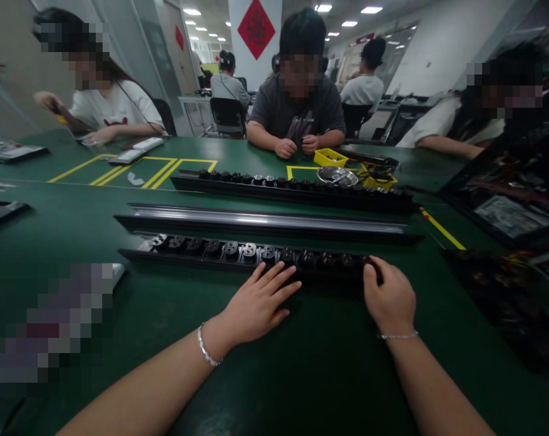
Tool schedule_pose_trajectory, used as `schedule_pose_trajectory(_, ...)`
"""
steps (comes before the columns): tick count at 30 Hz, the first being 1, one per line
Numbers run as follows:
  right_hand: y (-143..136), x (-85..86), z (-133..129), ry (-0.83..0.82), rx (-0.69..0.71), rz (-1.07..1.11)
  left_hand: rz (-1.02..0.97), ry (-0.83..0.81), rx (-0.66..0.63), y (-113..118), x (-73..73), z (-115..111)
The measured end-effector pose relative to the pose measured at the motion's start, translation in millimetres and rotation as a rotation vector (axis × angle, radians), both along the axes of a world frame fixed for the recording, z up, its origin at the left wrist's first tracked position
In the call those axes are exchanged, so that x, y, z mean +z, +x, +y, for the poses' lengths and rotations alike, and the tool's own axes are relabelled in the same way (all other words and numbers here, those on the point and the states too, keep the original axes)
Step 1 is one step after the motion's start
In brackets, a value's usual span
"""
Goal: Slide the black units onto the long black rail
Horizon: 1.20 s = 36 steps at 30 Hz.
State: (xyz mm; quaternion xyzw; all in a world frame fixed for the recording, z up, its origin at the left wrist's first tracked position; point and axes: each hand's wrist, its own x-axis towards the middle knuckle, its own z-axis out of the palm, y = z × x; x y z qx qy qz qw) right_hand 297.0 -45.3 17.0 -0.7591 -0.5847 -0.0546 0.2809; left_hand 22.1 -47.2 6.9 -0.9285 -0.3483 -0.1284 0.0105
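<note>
A long black channel (197, 262) lies crosswise on the green table in front of me. Along it sits a row of several black socket-like modules (231, 249), some with metal parts showing. My left hand (262, 300) is open, with fingers spread and fingertips resting on the channel's near edge around its middle. At the channel's right end, my right hand (390, 297) is closed, thumb and fingers on the last black socket-like module (366, 260). That module is mostly hidden by the fingers.
Beyond it lies a bare black channel (274, 223), then another filled channel (296, 191). Yellow bins (331, 157) and a metal bowl (338, 176) stand behind. Opposite sits a person (301, 103); others sit left and right. Dark equipment (505, 212) stands at right.
</note>
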Motion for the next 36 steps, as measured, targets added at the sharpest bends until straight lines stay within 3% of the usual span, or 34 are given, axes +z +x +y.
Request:
schedule_pose_trajectory(9,-8.4,-5.9,-0.8,-0.029,0.129,-0.085,-0.024,-0.015,0.004,1.1,3.2,-1.0)
schedule_pose_trajectory(21,-21.0,-17.8,1.9,-0.005,0.446,-0.211,-0.037,-0.016,0.007,2.7,5.8,-1.1)
schedule_pose_trajectory(29,-27.2,-22.4,4.4,0.051,0.441,-0.133,-0.064,0.006,0.015,2.6,1.6,0.1)
schedule_pose_trajectory(36,-36.8,-24.0,11.5,0.111,0.445,-0.049,-0.092,0.033,0.101,4.7,-0.6,2.2)
